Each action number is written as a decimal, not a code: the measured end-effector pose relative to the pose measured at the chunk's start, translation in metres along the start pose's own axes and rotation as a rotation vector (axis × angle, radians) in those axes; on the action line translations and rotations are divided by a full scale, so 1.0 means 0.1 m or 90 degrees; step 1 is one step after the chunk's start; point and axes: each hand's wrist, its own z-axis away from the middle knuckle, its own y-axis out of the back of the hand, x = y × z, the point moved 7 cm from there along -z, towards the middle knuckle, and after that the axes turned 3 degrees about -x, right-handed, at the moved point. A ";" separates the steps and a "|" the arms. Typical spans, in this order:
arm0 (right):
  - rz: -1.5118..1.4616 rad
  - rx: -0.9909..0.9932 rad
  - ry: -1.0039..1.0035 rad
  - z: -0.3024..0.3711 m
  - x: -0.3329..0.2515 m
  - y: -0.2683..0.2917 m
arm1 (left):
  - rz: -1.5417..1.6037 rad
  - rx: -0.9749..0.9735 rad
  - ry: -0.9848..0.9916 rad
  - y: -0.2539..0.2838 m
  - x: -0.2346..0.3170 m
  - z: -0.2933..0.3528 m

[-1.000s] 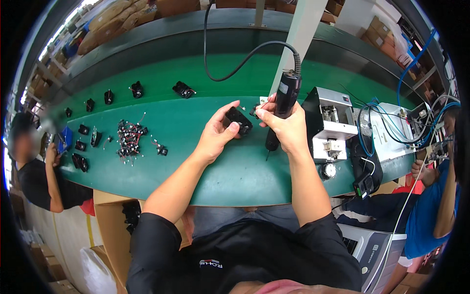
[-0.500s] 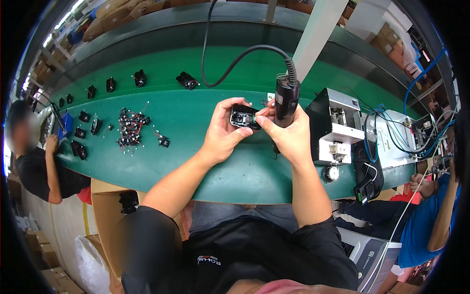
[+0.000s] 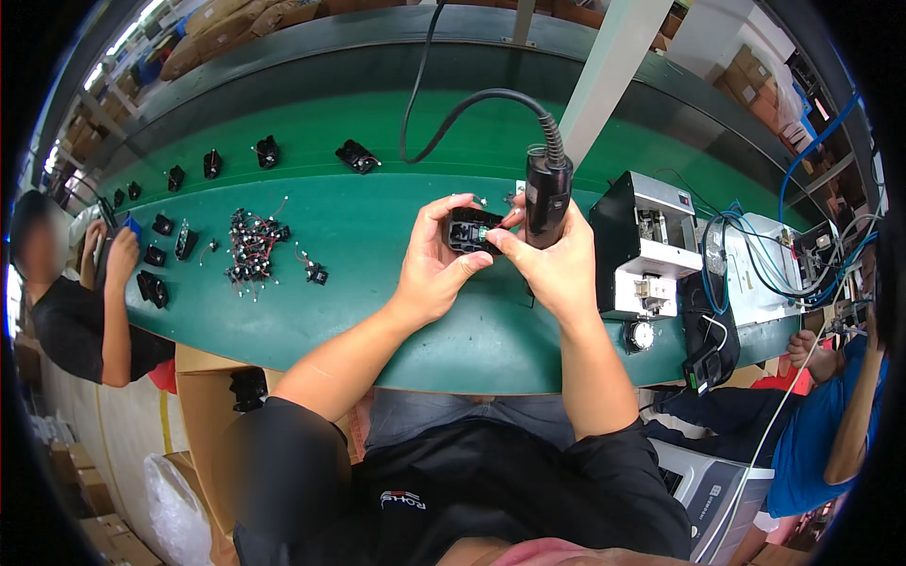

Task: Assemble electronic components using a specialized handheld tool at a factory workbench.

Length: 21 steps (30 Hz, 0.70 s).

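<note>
With the left hand (image 3: 432,272) clamped around the housing (image 3: 461,236) at 12 o'clock ahead, and the right hand (image 3: 557,264) gripping the driver (image 3: 547,200) toward 1 o'clock, its fingertips (image 3: 498,239) at the green part (image 3: 484,232), brace the housing and seat the part squarely.

Workbench, smooth dark-green top (image 3: 368,222). At left: four small black plastic housings (image 3: 152,289); beside them, one heap of small black parts with red and white wires (image 3: 252,250); one smaller wired black cluster (image 3: 314,273), just right. At right: one boxy black-and-silver metal machine (image 3: 651,250). Behind: bright-green flat strip (image 3: 311,151), bearing a spaced row of black plastic units (image 3: 267,151).
</note>
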 end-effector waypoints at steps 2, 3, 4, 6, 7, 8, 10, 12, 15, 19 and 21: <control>0.040 0.012 -0.013 0.00 0.01 0.03 | 0.060 0.013 0.002 0.00 0.03 -0.01; 0.014 0.014 -0.010 -0.01 0.00 0.05 | 0.062 0.010 -0.001 -0.01 0.05 -0.04; -0.011 0.016 -0.007 -0.01 -0.01 0.08 | 0.126 0.019 0.051 -0.01 0.02 -0.05; -0.006 0.015 0.003 -0.02 -0.02 0.09 | 0.191 0.024 0.099 0.02 -0.01 -0.06; -0.011 0.009 -0.026 -0.01 -0.02 0.07 | 0.242 0.035 0.138 0.06 -0.08 -0.05; -0.015 0.004 -0.056 0.00 -0.02 0.06 | 0.293 0.044 0.178 0.10 -0.14 -0.05; -0.046 -0.007 -0.053 0.01 0.00 0.03 | 0.324 0.054 0.205 0.14 -0.15 -0.04; -0.048 0.025 -0.008 0.06 0.03 0.06 | 0.156 0.075 0.189 0.21 -0.17 -0.01; -0.095 -0.026 0.097 0.10 0.08 0.16 | 0.142 0.095 0.178 0.19 -0.25 -0.04; -0.124 -0.026 0.129 0.26 0.03 0.24 | 0.100 0.024 0.235 0.02 -0.31 0.02; -0.093 0.011 0.186 0.37 -0.13 0.36 | 0.114 -0.027 0.223 -0.05 -0.32 0.08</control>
